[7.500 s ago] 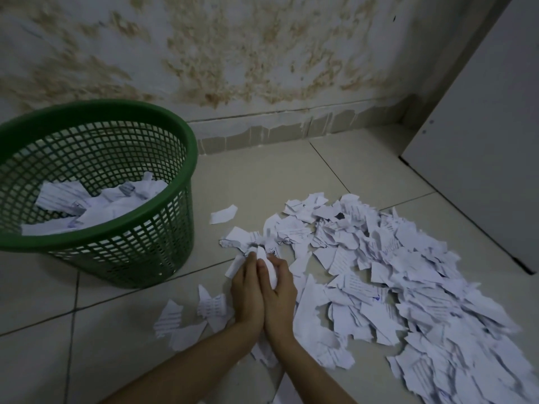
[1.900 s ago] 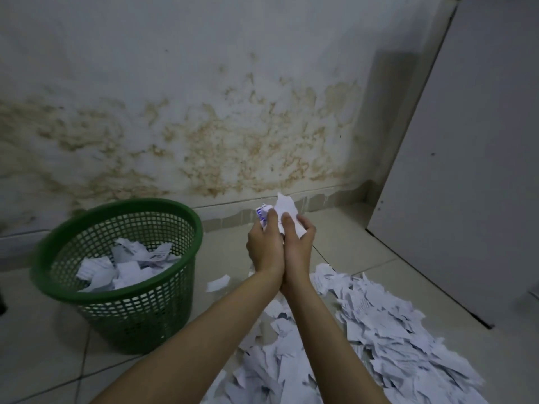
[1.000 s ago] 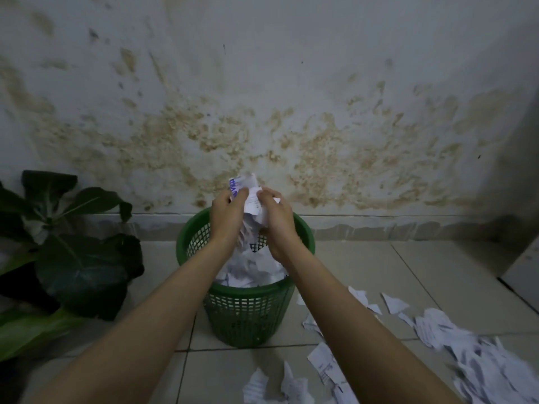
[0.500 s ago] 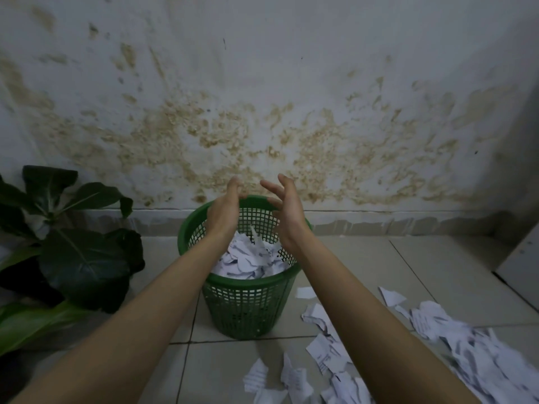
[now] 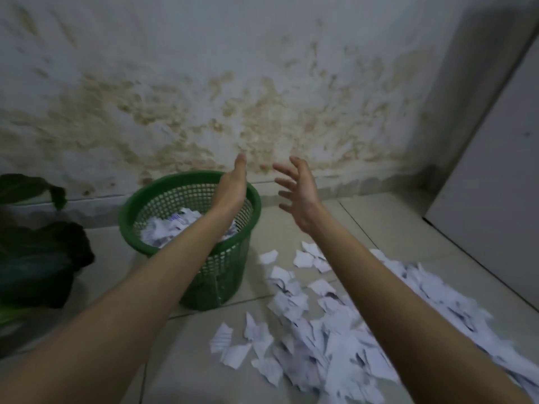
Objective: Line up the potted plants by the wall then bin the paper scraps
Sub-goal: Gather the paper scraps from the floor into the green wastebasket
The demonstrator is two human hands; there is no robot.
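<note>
Stained plaster wall and pale tiled floor form the backdrop to your work. Paper scraps lie in a loose heap on the floor to the right of the bin, spreading toward the lower right edge; a few single pieces sit apart from the heap, near the bin's foot. More scraps fill the bottom of the green mesh bin, which stands upright on the floor close to the wall. Your left hand is raised over the bin's opening, fingers straight and together, holding nothing. Your right hand is raised just right of the bin's rim, fingers spread and lightly bent, also holding nothing; the two hands are apart, palms roughly facing each other. A potted plant with broad dark leaves stands at the left edge, beside the bin and near the wall; its pot cannot be made out. A white panel stands at the far right.
</note>
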